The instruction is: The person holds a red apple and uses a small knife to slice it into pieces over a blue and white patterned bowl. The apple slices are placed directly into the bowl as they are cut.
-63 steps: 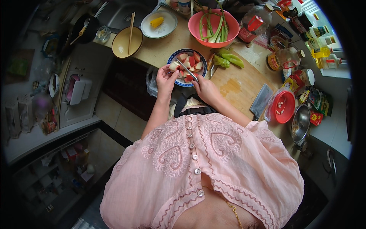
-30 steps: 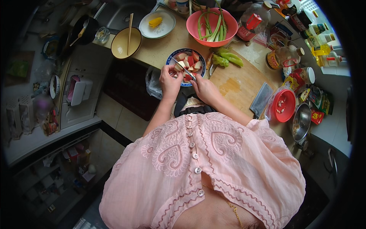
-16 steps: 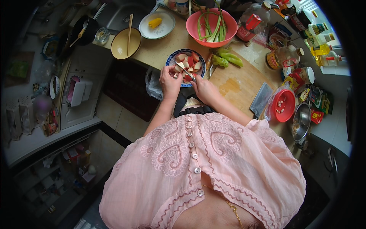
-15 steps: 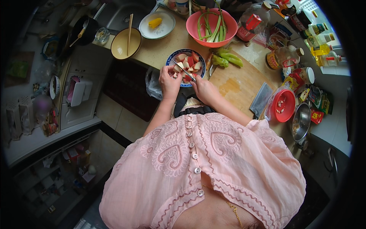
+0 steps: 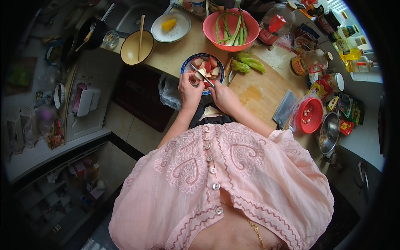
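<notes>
Over a blue-and-white bowl [image 5: 224, 71] filled with cut, red-skinned apple pieces [image 5: 212, 62], both my hands are at work. My right hand [image 5: 225, 96] grips a small knife [image 5: 203, 76], its blade pointing up and to the left across the bowl. My left hand [image 5: 190, 91] is closed with thumb and fingertips pinched on a pale piece of apple [image 5: 200, 75], right beside the blade. Part of that piece is hidden by my fingers and the knife.
A wooden cutting board [image 5: 258, 89] with green peppers [image 5: 252, 63] lies to the right, a cleaver [image 5: 286, 109] at its edge. Behind are a pink bowl of scallions [image 5: 212, 35], a white plate [image 5: 183, 33] and a yellow bowl with chopsticks [image 5: 129, 52]. A red bowl [image 5: 317, 118] stands at right.
My left hand has shifted slightly, and a pale apple piece now shows more clearly between its fingers and the blade. The knife stays at nearly the same slant.
</notes>
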Demonstrator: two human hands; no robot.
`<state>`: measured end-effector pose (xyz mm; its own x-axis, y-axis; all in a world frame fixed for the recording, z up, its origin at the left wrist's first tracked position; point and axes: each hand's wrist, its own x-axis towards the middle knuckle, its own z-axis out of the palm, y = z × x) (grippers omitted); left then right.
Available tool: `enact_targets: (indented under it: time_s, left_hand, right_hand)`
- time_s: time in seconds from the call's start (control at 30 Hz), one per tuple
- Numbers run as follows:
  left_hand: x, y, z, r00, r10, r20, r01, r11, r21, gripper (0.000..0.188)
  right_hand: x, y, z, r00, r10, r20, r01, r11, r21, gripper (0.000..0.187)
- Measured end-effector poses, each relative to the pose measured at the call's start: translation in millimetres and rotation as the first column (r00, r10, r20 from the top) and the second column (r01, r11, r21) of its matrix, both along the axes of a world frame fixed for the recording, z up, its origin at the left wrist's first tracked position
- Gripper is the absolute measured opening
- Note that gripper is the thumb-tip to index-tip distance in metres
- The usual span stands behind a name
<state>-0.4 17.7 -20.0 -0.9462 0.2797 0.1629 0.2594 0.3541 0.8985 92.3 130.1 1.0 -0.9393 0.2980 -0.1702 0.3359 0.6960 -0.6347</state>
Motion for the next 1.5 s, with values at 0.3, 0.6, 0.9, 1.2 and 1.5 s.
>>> enact_targets:
  time_s: [0.3, 0.6, 0.9, 1.2, 1.5]
  left_hand:
    - [-5.5, -3.4, 0.6, 0.999, 0.032, -0.039, -0.034, 0.998, -0.045, 0.029]
    - [-9.6, -6.5, 0.6, 0.998, 0.044, -0.045, -0.047, 0.996, -0.072, 0.031]
    - [-6.7, -6.1, -1.1, 0.999, 0.041, -0.019, -0.042, 0.998, -0.047, 0.03]
    - [-1.8, -3.6, 0.2, 0.999, 0.024, -0.028, -0.024, 0.999, -0.022, 0.031]
    - [-3.0, -2.1, 2.3, 0.998, 0.038, -0.059, -0.039, 0.999, -0.027, 0.03]
  right_hand:
    - [0.6, -1.3, -0.5, 1.0, 0.0, 0.025, 0.0, 1.0, -0.007, 0.029]
    - [1.8, -0.4, -4.5, 0.999, 0.014, 0.051, -0.015, 0.999, 0.029, 0.03]
    - [0.9, -0.9, -3.5, 0.999, 0.014, 0.045, -0.015, 1.0, 0.026, 0.03]
    - [-0.3, -0.3, -0.9, 0.999, 0.016, 0.051, -0.017, 1.0, 0.022, 0.031]
    - [-0.3, 0.6, -4.0, 0.999, 0.018, 0.035, -0.019, 1.0, 0.021, 0.031]
